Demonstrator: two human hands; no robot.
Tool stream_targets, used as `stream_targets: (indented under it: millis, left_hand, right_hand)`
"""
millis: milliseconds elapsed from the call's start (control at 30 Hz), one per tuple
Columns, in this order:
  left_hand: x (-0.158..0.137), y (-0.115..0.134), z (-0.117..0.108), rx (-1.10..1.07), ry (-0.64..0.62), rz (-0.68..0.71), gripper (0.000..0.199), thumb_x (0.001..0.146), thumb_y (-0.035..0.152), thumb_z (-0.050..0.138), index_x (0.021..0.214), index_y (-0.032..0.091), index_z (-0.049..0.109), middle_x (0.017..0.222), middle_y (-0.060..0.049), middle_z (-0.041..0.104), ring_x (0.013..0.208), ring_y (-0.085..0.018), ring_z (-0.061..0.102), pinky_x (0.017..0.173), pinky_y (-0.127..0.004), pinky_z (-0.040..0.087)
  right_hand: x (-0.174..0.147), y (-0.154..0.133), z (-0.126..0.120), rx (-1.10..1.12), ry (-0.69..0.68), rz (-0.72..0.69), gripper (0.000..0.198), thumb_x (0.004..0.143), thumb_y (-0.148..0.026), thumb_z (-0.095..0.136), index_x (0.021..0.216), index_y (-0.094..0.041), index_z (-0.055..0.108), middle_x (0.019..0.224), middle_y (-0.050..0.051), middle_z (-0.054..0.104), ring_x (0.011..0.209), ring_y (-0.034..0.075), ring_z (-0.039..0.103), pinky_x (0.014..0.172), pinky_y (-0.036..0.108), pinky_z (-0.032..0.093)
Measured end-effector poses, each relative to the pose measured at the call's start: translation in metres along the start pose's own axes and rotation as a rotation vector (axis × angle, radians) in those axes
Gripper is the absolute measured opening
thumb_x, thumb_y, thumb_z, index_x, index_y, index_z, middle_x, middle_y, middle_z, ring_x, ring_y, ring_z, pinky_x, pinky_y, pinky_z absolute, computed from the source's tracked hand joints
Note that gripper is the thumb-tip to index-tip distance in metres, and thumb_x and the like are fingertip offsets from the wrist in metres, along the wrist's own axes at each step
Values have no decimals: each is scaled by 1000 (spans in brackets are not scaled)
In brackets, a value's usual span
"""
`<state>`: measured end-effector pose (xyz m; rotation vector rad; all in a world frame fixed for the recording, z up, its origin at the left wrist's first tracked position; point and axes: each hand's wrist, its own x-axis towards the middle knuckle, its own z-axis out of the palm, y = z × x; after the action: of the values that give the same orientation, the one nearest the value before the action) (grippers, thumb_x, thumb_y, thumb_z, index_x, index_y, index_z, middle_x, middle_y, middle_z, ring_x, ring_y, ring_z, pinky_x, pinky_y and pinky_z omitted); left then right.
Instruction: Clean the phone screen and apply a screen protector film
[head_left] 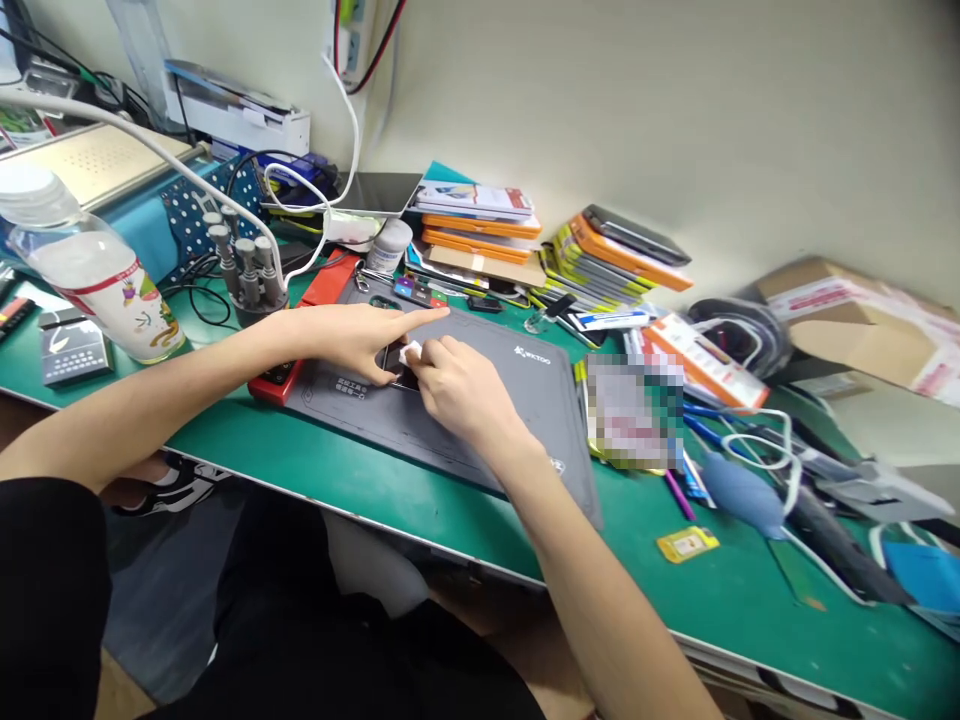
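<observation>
On the grey work mat (pixel 517 385), my left hand (pixel 352 335) spans a small black phone-like device (pixel 407 381). Its thumb presses the near left edge and its index finger stretches out past the far side. My right hand (pixel 461 385) has its fingers closed on a small white wipe (pixel 410 350), which touches the device's top. Both hands cover most of the device, so its full outline is hidden. To the left of the mat, a red tool or case (pixel 274 385) sits partly under my left forearm.
Behind the mat are a grey-white jar (pixel 390 245) and stacked boxes (pixel 480 225). A screwdriver holder (pixel 251 280) and a bottle (pixel 112 275) stand left. To the right lie a yellow card-like piece (pixel 688 544), a blue air blower (pixel 742 493) and cables on the green table (pixel 750 600).
</observation>
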<state>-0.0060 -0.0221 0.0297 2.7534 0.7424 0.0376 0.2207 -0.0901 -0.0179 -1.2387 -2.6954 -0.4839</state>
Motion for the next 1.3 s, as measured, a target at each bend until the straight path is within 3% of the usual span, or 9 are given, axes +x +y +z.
stream_targets:
  millis: [167,267,433,633,800,967,1067,1200,1300]
  left_hand:
    - [0,-3,-1,-80,-24,-19,111,91,43,77,183,20,21,153,-16,73,126,-29,75,101,-33,55]
    - [-1,-1,-4,-92,-42,-36,113,86,41,85,181,21,27,154,-16,72,133,-30,72,107,-34,54]
    - [-4,0,-5,-114,-46,-30,111,87,38,83,181,19,28,162,-19,66,143,-33,68,115,-39,53]
    - [-2,-14,0,-234,-31,-25,123,81,42,82,184,18,17,176,-20,52,150,-34,61,120,-39,52]
    - [0,-19,7,-327,-37,-36,138,76,50,85,185,22,5,180,-20,42,145,-33,64,113,-37,54]
    - [5,-24,14,-289,-18,-3,123,79,55,84,182,25,24,167,-16,58,145,-36,62,119,-41,50]
    - [7,-25,17,-254,-4,7,117,81,54,83,179,21,31,159,-17,63,142,-36,64,120,-42,49]
    - [7,-25,19,-244,9,9,120,78,52,85,179,20,30,163,-18,55,144,-37,62,120,-41,50]
    - [4,-25,19,-270,37,4,123,77,51,86,180,26,26,168,-17,48,143,-35,62,116,-40,52]
  right_hand:
    - [-48,-11,-10,-40,106,-80,33,111,-8,47,129,-12,75,96,11,71,87,28,55,79,41,44]
    - [-56,-11,-9,-46,150,-95,33,111,-8,47,129,-13,75,95,10,71,86,27,54,79,40,44]
    - [-21,0,3,-42,58,-69,33,111,-11,48,122,-11,79,93,12,69,90,28,55,80,42,43]
    - [17,6,8,-27,-19,-33,34,109,-12,49,116,-10,82,95,15,69,93,30,55,81,42,42]
    - [-19,-6,0,-6,65,-61,35,112,-12,46,123,-14,79,94,12,69,90,28,54,80,42,41]
    - [-48,-13,-7,-8,144,-108,35,111,-9,48,130,-13,77,95,11,71,87,27,55,79,42,43]
    - [-31,-7,-2,-23,106,-122,33,112,-11,49,124,-11,79,93,12,71,89,28,57,79,43,42]
    - [10,4,8,-10,31,-80,33,110,-12,49,113,-13,82,95,14,71,94,29,59,81,43,42]
    - [17,1,10,6,47,-55,31,107,-10,52,110,-11,82,93,14,71,94,30,60,81,43,42]
